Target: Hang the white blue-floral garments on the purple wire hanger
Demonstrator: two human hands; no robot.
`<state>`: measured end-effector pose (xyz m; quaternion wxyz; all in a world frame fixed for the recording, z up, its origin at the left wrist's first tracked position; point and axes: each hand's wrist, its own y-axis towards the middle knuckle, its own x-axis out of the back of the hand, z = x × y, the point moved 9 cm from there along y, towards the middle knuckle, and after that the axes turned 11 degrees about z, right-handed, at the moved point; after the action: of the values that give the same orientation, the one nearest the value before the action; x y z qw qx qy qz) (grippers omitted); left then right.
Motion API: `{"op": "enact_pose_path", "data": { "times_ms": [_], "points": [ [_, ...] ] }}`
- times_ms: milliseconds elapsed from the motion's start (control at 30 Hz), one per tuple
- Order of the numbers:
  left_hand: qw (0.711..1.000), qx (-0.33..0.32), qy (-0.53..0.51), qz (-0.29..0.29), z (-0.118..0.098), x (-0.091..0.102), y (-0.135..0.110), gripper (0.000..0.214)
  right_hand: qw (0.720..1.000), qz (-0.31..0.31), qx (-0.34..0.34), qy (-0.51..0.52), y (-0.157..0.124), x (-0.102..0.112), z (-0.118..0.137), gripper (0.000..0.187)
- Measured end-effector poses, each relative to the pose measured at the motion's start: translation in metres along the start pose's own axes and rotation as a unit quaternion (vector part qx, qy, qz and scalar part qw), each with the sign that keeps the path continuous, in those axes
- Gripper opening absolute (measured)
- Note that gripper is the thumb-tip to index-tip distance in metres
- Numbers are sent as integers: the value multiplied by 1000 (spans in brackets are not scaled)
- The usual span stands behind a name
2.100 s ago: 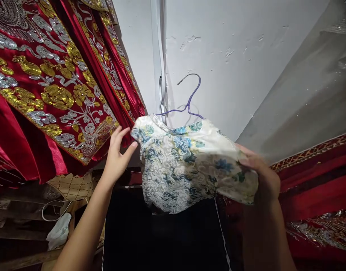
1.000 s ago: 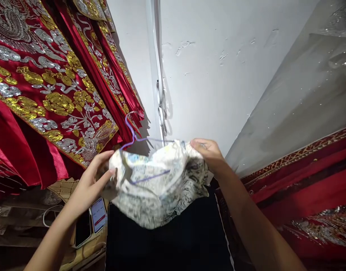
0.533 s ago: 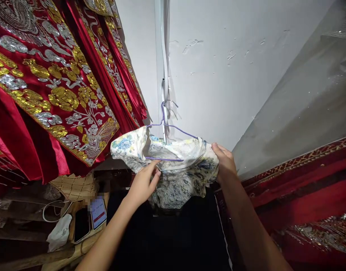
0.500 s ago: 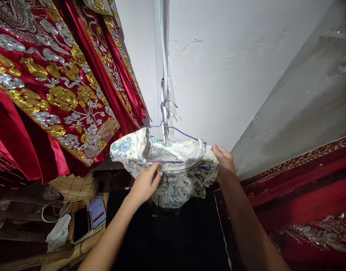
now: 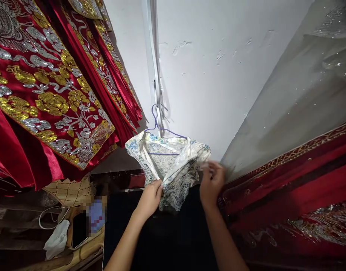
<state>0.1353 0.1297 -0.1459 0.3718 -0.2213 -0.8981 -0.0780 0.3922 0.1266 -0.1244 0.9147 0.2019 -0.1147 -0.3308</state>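
Observation:
A white floral blouse (image 5: 173,165) with a blue and yellow pattern hangs on a purple wire hanger (image 5: 173,133), whose hook rests at a white pole. My left hand (image 5: 150,195) pinches the blouse's front at the low point of its V neckline. Beside the blouse's right sleeve is my right hand (image 5: 214,178), its fingers curled and smeared by motion. Whether those fingers touch the sleeve I cannot tell. Through the open neckline the hanger's lower bar shows. The lower part of the blouse gathers in folds over dark cloth.
Red garments (image 5: 57,98) with gold and silver sequins hang at left. A pale sheer glittery fabric (image 5: 288,90) and red cloth (image 5: 297,195) hang at right. Two phones, one dark phone (image 5: 79,230), and a crumpled tissue (image 5: 57,239) lie on a wooden surface at lower left.
My left hand has moved down from the hanger bar to the neckline's low point, drawing it into a V. My right hand has left the shoulder, moving down and slightly left.

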Motion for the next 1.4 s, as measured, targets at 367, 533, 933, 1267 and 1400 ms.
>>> {"op": "enact_pose_path", "data": {
  "times_ms": [367,533,933,1267,1400],
  "points": [
    [931,-31,-359,-65,-2,-9,8,25,883,466,-34,-38,-101,-125,-25,14],
    [879,-88,-438,-165,-30,57,10,38,904,421,-33,-72,-100,-124,-36,26],
    [902,-84,-422,-44,-59,34,21,29,906,423,0,25,-70,-125,10,23],
    [857,-144,-451,-202,-71,108,13,42,907,405,51,-107,-103,-136,-36,34],
    [856,-144,-453,-204,-67,115,15,40,901,408,74,-129,-104,-140,-43,34]
  ]
}}
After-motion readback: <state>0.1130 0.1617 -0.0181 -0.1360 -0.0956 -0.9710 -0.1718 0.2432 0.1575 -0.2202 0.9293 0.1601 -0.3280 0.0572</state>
